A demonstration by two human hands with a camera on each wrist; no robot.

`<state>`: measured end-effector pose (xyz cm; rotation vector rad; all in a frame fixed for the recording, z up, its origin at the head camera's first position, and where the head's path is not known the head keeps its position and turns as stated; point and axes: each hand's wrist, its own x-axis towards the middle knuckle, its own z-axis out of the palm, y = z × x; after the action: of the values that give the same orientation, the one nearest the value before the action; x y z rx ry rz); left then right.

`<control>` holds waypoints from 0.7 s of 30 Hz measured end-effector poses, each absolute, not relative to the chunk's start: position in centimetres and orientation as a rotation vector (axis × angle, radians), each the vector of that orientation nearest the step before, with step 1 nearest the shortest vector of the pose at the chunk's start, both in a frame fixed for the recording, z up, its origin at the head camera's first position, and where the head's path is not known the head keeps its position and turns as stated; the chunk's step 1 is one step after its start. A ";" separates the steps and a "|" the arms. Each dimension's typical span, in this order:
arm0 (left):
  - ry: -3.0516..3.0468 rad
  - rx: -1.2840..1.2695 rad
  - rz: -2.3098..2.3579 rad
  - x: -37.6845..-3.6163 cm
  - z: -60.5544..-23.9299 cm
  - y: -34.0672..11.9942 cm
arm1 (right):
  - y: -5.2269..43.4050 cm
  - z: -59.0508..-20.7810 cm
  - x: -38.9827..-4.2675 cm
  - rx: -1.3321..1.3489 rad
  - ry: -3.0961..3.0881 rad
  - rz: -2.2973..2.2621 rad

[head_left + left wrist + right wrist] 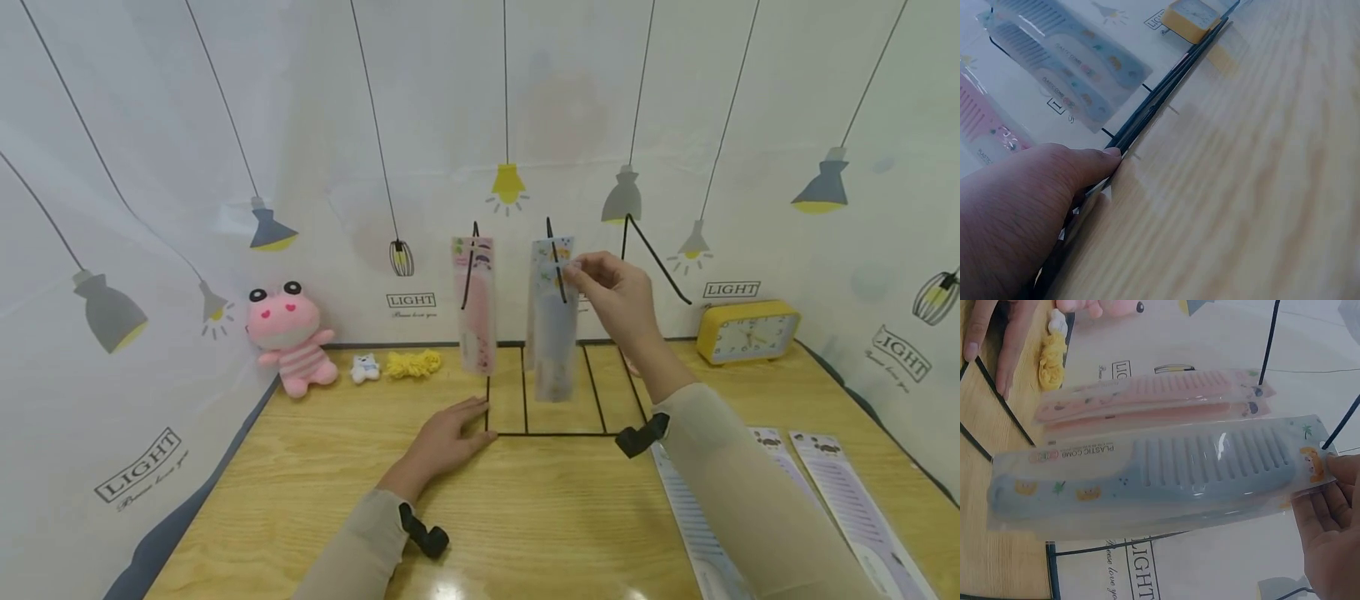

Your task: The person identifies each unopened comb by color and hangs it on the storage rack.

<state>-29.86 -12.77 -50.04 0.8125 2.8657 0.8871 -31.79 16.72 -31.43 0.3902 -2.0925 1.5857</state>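
A black wire rack (558, 432) stands on the wooden table, with hooks rising at its back. Pink comb packs (476, 304) hang from its left hook. My right hand (579, 271) pinches the top of a blue comb pack (553, 325) at the middle hook (552, 250). The right wrist view shows the blue comb pack (1147, 478) with my fingertips (1329, 478) on its top edge and the pink comb packs (1147, 400) behind it. My left hand (467, 418) lies flat on the rack's front left corner, its fingers straight. In the left wrist view my left hand (1054, 181) presses on the rack's base wire (1166, 87).
A pink frog plush (289, 337), a small white bear (365, 367) and a yellow yarn bundle (414, 363) sit at the back left. A yellow alarm clock (747, 332) stands at the back right. More comb packs (851, 508) lie flat on the table's right side. The rack's right hook (654, 254) is bare.
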 end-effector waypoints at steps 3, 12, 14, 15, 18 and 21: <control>2.867 0.811 0.886 -29.9 -50.1 -12.7 | 16.6 -31.2 -32.7 0.367 -2.106 1.532; 2.866 0.815 0.882 -30.0 -50.3 -12.7 | 16.7 -31.0 -34.7 0.314 -2.117 1.485; 2.867 0.822 0.879 -30.1 -50.3 -12.7 | 16.6 -30.9 -35.0 0.291 -2.128 1.478; 2.867 0.825 0.885 -30.1 -50.3 -12.7 | 16.5 -30.9 -35.2 0.284 -2.133 1.474; 2.862 0.816 0.896 -30.0 -50.3 -12.7 | 16.3 -30.7 -35.5 0.272 -2.144 1.463; 2.861 0.808 0.902 -29.9 -50.2 -12.7 | 16.2 -30.6 -35.6 0.262 -2.148 1.453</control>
<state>-29.91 -12.75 -50.16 0.8084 2.8611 0.9021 -35.56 16.16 -30.61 0.2622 -2.1482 1.4528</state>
